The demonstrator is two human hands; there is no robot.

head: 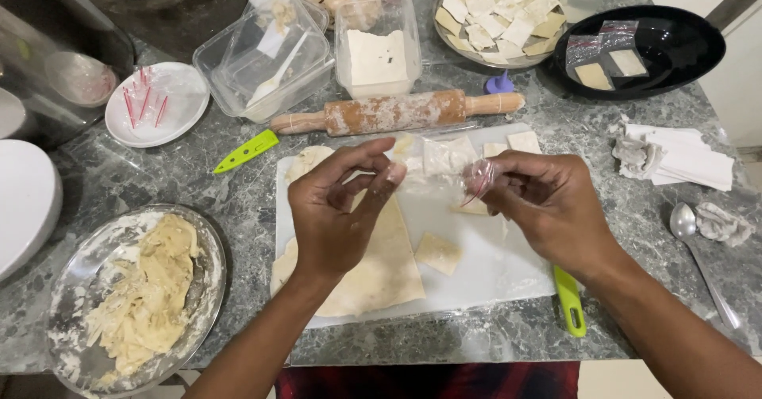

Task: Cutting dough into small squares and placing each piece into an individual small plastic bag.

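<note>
A small clear plastic bag (444,161) is held above the white cutting board (492,264); its twisted end is pinched by the fingers of the right hand (548,204), while its other side is gripped by the curled fingertips of the left hand (337,208); rolled dough (381,268) lies beneath; a rolling pin (397,111) is seen beyond.

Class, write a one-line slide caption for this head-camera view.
Both hands, left hand and right hand, hold a small clear plastic bag above rolled dough on a white cutting board.
</note>
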